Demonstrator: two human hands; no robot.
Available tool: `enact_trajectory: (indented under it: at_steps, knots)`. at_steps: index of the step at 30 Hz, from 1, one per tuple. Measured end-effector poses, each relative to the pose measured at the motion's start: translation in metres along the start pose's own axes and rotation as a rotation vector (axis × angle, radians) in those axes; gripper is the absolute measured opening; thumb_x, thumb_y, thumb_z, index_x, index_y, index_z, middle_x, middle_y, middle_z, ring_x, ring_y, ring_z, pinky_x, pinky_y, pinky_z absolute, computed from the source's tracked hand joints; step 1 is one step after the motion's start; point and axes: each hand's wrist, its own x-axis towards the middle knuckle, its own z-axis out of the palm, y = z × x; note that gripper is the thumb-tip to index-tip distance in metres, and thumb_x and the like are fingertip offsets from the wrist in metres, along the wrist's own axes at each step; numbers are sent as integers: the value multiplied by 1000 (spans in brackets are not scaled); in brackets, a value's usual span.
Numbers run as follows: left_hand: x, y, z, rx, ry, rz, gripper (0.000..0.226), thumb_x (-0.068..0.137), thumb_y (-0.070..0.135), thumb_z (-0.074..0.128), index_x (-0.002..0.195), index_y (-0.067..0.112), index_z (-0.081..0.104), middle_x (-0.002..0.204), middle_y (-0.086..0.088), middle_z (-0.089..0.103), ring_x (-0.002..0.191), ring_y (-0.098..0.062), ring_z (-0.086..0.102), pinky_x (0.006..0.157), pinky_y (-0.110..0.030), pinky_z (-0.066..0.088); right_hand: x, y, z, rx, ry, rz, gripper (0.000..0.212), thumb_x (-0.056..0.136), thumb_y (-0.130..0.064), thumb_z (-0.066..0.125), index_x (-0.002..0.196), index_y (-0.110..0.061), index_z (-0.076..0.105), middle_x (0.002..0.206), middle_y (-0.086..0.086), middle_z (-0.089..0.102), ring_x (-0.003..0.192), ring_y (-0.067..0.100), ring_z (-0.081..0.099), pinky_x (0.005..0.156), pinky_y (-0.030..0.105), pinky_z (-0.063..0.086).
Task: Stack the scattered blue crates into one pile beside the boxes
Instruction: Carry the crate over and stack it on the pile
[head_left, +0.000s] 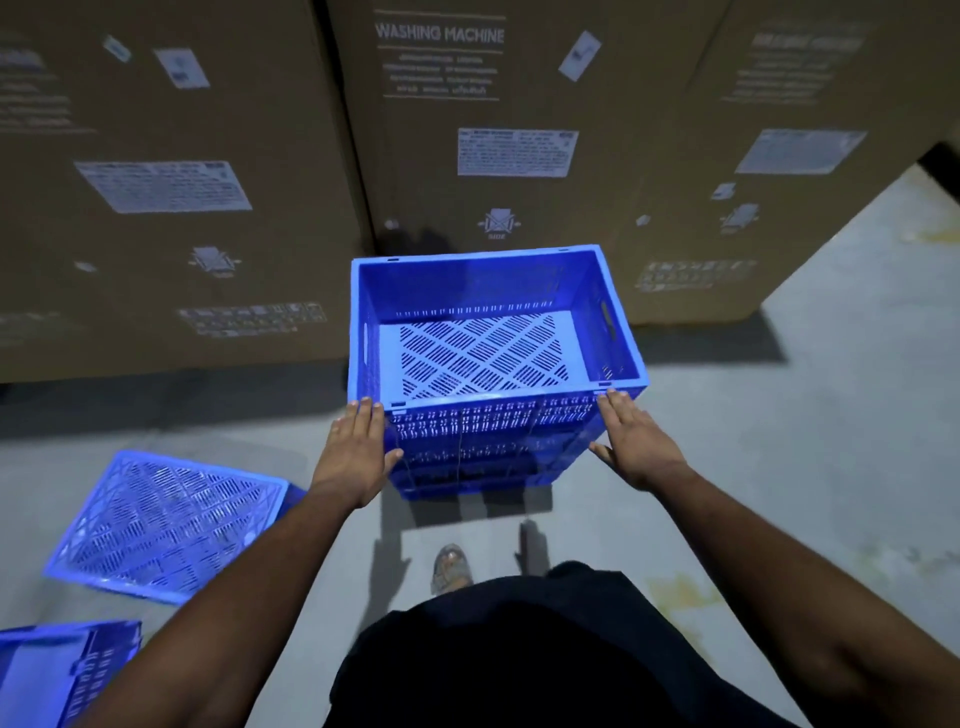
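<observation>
A pile of blue crates (493, 431) stands upright on the grey floor, right in front of the cardboard boxes (519, 182). Its top crate is open and holds nothing. My left hand (358, 452) lies flat with straight fingers against the pile's near left corner. My right hand (634, 441) lies the same way at the near right corner. Another blue crate (166, 525) lies upside down on the floor to the left. The corner of one more blue crate (57, 670) shows at the bottom left edge.
Three tall washing machine boxes form a wall across the back. Open grey floor (805, 441) stretches to the right of the pile. My foot (451, 566) stands just behind the pile.
</observation>
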Motion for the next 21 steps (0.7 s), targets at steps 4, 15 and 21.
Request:
enact_trajectory:
  at_steps: [4,15,21]
  knots:
    - [-36,8,0,36,14,20,76,99,55,32,155,9,11,163,-12,12,150,-28,12,121,-41,15,-43,-15,4,37,58,22,79,98,-50,42,156,-8,6,164,13,5,151,27,4,120,41,13]
    - [-241,43,28,-45,178,-59,65,99,47,38,150,7,30,158,-13,29,147,-30,23,118,-45,19,-202,-78,44,31,178,-160,77,98,-51,37,155,-7,11,164,13,6,151,28,4,121,45,14]
    - [-374,6,57,-42,227,-232,67,98,49,33,150,7,32,159,-12,28,147,-29,24,118,-46,20,-270,-174,71,12,119,-342,78,100,-54,30,156,-6,6,164,12,1,151,26,-3,123,41,5]
